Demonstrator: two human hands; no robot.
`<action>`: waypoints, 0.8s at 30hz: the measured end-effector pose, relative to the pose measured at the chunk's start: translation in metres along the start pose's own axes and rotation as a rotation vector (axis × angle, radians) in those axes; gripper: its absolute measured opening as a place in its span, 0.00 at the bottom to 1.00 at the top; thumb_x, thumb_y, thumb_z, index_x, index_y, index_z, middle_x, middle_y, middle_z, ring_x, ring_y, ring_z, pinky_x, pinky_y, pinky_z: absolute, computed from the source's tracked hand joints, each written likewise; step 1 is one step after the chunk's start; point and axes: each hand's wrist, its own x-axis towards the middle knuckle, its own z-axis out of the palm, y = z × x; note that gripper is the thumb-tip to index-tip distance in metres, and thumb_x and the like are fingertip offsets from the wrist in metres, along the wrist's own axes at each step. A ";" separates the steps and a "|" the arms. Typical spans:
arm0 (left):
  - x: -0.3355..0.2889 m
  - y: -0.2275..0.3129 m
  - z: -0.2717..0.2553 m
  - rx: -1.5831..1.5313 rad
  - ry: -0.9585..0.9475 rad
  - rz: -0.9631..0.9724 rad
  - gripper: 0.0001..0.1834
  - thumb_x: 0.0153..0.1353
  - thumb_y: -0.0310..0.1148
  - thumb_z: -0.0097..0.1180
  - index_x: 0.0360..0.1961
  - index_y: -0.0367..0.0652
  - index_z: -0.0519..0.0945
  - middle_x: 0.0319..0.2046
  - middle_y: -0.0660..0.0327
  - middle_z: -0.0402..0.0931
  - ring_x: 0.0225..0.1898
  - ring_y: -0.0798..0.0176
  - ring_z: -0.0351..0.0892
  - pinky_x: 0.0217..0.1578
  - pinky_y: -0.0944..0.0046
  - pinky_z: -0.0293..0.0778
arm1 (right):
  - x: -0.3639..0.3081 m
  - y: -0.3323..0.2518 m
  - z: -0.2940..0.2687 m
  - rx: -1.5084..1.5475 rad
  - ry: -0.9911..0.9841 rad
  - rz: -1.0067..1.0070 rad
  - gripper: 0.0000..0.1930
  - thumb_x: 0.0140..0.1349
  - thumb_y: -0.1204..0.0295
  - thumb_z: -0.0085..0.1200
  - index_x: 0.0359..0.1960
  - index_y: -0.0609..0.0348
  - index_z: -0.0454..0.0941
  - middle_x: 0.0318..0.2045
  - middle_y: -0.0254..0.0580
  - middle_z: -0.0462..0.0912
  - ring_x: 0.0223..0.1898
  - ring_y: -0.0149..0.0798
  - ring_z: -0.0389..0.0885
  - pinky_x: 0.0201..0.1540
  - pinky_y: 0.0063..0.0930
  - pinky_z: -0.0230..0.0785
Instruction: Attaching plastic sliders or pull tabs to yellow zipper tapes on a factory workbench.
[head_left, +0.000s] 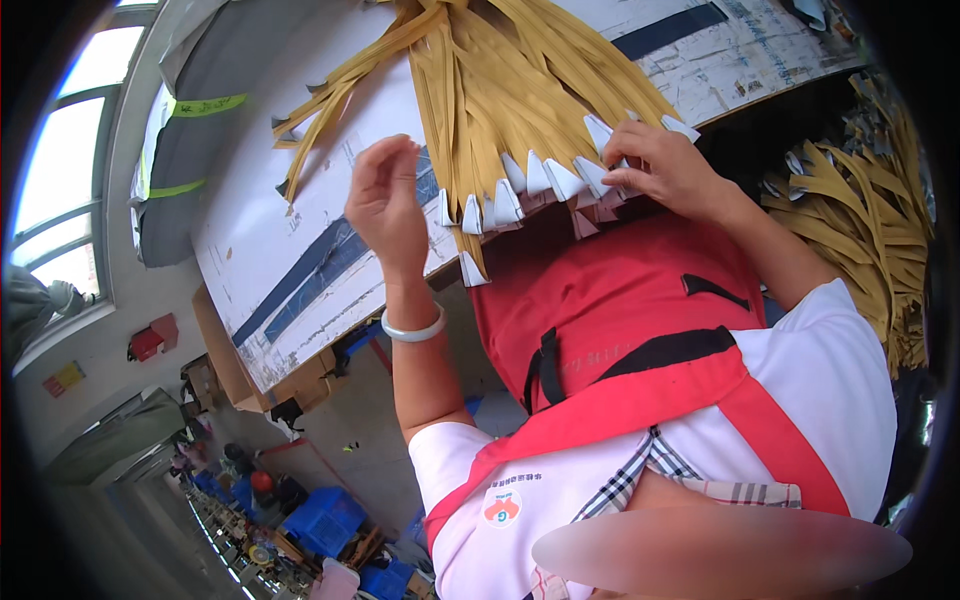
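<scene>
A bundle of long mustard-yellow zipper strips [475, 100] lies spread over the worktable, fanned toward me. White folded tabs [508, 200] cap their near ends along the table's edge. My right hand [665, 170] is at the right of this row, with thumb and forefinger closed at the white end of a zipper strip. Left of the bundle, my left hand [390, 205] is raised over the table with its fingers drawn together in a pinch. Whatever may be between those fingertips is too small to make out.
The white worktable [300, 290] has worn dark blue bands and a scuffed edge. More yellow strips [850, 220] hang in a heap at the right. A grey padded panel with lime-green bands [190, 180] stands at the far left. Blue crates [325, 520] sit on the floor at lower left.
</scene>
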 end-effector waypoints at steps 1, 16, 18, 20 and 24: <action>-0.015 -0.002 0.014 0.341 -0.132 0.190 0.10 0.60 0.19 0.61 0.44 0.35 0.80 0.35 0.57 0.81 0.38 0.61 0.82 0.44 0.66 0.75 | 0.001 -0.003 0.003 -0.109 -0.035 0.078 0.08 0.60 0.69 0.62 0.35 0.59 0.78 0.34 0.39 0.78 0.37 0.43 0.78 0.41 0.34 0.70; -0.035 0.015 0.074 -0.147 -0.510 0.001 0.07 0.51 0.18 0.66 0.29 0.38 0.80 0.34 0.60 0.79 0.40 0.62 0.78 0.42 0.66 0.72 | 0.019 -0.032 -0.004 0.804 -0.089 0.201 0.08 0.64 0.73 0.61 0.41 0.58 0.76 0.39 0.32 0.73 0.43 0.27 0.73 0.46 0.23 0.67; -0.034 0.012 0.073 -0.156 -0.500 0.011 0.08 0.50 0.17 0.66 0.30 0.38 0.80 0.34 0.62 0.78 0.40 0.65 0.76 0.43 0.67 0.71 | 0.024 -0.027 0.001 0.791 -0.106 0.156 0.08 0.62 0.74 0.62 0.41 0.58 0.77 0.39 0.33 0.73 0.43 0.27 0.73 0.47 0.23 0.67; -0.037 0.014 0.072 -0.170 -0.455 0.034 0.08 0.50 0.17 0.66 0.30 0.38 0.80 0.35 0.61 0.77 0.40 0.65 0.76 0.43 0.68 0.70 | 0.029 -0.019 0.004 0.776 -0.124 0.112 0.09 0.61 0.74 0.63 0.40 0.57 0.77 0.40 0.33 0.73 0.44 0.28 0.73 0.47 0.22 0.67; -0.038 0.017 0.064 -0.228 -0.551 -0.051 0.08 0.54 0.14 0.63 0.33 0.36 0.79 0.37 0.60 0.77 0.40 0.68 0.75 0.43 0.70 0.71 | 0.036 -0.020 0.006 0.644 -0.164 -0.089 0.08 0.62 0.73 0.64 0.40 0.59 0.79 0.34 0.30 0.79 0.37 0.23 0.78 0.40 0.18 0.70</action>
